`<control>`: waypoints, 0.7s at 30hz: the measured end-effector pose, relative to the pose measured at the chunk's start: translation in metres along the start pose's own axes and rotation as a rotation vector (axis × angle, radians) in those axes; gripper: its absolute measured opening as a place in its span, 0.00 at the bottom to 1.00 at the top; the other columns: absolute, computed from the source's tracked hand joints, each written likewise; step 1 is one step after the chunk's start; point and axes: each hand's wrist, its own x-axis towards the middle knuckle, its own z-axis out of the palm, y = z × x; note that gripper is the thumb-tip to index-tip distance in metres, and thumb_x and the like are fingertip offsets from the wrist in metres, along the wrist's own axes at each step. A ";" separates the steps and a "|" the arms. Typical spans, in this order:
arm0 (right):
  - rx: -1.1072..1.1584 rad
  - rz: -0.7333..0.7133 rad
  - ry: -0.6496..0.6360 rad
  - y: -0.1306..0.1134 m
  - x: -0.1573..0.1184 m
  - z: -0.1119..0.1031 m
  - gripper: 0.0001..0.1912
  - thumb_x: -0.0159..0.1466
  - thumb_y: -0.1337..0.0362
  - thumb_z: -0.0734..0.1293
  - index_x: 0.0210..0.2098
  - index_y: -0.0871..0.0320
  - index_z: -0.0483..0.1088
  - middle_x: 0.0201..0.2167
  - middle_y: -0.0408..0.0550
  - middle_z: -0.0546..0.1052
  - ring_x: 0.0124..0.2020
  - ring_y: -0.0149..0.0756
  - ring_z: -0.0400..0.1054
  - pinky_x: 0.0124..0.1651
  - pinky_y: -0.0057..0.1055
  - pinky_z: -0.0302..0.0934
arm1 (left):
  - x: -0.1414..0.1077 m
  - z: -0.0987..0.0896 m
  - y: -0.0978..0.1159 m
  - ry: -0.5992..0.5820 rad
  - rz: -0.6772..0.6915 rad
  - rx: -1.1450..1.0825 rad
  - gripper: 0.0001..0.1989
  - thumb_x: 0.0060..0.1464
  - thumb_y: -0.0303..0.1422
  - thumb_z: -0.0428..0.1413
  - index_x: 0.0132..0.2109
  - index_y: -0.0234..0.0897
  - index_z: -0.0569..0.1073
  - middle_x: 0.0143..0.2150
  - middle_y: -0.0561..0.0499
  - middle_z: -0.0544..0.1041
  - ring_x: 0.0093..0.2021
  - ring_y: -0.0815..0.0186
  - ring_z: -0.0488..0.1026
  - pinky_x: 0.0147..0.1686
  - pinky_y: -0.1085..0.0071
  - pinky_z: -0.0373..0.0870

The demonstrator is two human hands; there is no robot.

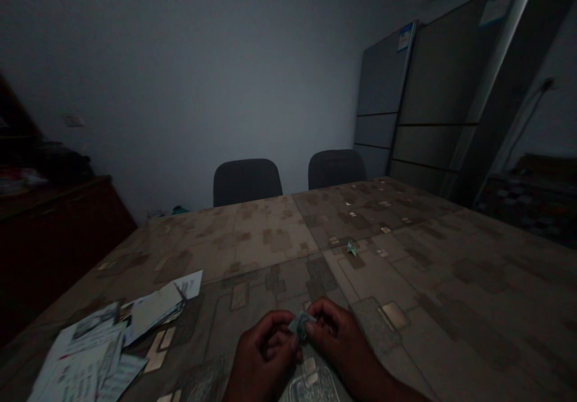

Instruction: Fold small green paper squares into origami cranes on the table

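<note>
Between my two hands is a small folded piece of greenish-grey paper (299, 325), held just above the near part of the table. My left hand (269, 349) pinches its left side between thumb and curled fingers. From the other side, the thumb and forefinger of my right hand (337, 336) grip its right edge. The paper's exact folded shape is too small and dim to make out. Farther off on the table stands a small green folded paper figure (351, 248), apart from both hands.
A patterned cloth covers the table (270, 240). Loose printed papers (85, 354) and a stack of cards or slips (155, 312) lie at the left. Two dark chairs (247, 181) stand at the far edge, before a wall. A tall cabinet (433, 89) is at the right.
</note>
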 end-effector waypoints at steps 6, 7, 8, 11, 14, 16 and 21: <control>-0.002 -0.004 -0.022 -0.001 0.000 0.000 0.11 0.57 0.57 0.65 0.31 0.60 0.68 0.23 0.41 0.66 0.26 0.33 0.59 0.30 0.30 0.52 | 0.001 -0.002 0.001 -0.020 -0.030 -0.054 0.12 0.42 0.36 0.67 0.32 0.33 0.77 0.19 0.53 0.76 0.22 0.70 0.71 0.23 0.78 0.64; -0.005 -0.001 -0.022 -0.001 0.000 0.000 0.11 0.57 0.57 0.65 0.31 0.61 0.68 0.23 0.41 0.66 0.26 0.33 0.59 0.30 0.30 0.52 | 0.001 -0.002 0.001 -0.021 -0.025 -0.056 0.12 0.42 0.36 0.67 0.32 0.33 0.77 0.19 0.53 0.76 0.21 0.70 0.71 0.23 0.78 0.64; -0.006 -0.001 -0.023 0.000 0.000 0.000 0.11 0.57 0.57 0.65 0.31 0.61 0.68 0.23 0.42 0.66 0.26 0.33 0.59 0.30 0.30 0.53 | 0.001 -0.002 0.001 -0.021 -0.016 -0.054 0.12 0.42 0.36 0.67 0.32 0.33 0.78 0.19 0.53 0.76 0.21 0.70 0.71 0.23 0.78 0.64; 0.004 -0.011 -0.024 0.002 0.001 0.000 0.11 0.57 0.58 0.66 0.32 0.60 0.69 0.24 0.42 0.67 0.27 0.34 0.60 0.31 0.30 0.53 | 0.002 -0.003 0.000 -0.024 0.003 -0.051 0.13 0.42 0.38 0.67 0.31 0.33 0.78 0.19 0.52 0.76 0.21 0.70 0.71 0.23 0.77 0.65; 0.020 -0.019 -0.026 0.003 0.001 0.001 0.11 0.58 0.57 0.66 0.33 0.60 0.69 0.26 0.43 0.68 0.28 0.34 0.61 0.32 0.30 0.54 | 0.003 -0.004 -0.002 -0.014 -0.019 -0.055 0.14 0.42 0.39 0.67 0.31 0.33 0.77 0.18 0.52 0.76 0.20 0.70 0.70 0.22 0.77 0.64; 0.018 -0.018 -0.029 0.004 0.001 0.001 0.12 0.58 0.56 0.66 0.32 0.60 0.68 0.25 0.43 0.68 0.28 0.34 0.61 0.32 0.31 0.54 | 0.004 -0.005 -0.004 -0.005 -0.044 -0.077 0.15 0.42 0.40 0.67 0.30 0.33 0.76 0.18 0.52 0.76 0.19 0.71 0.70 0.21 0.77 0.64; 0.024 -0.013 -0.026 0.004 0.000 0.003 0.13 0.58 0.55 0.65 0.28 0.60 0.66 0.24 0.42 0.66 0.27 0.34 0.59 0.31 0.30 0.53 | 0.005 -0.003 -0.006 -0.009 -0.040 -0.077 0.15 0.42 0.41 0.67 0.28 0.34 0.73 0.17 0.52 0.75 0.18 0.71 0.69 0.20 0.78 0.64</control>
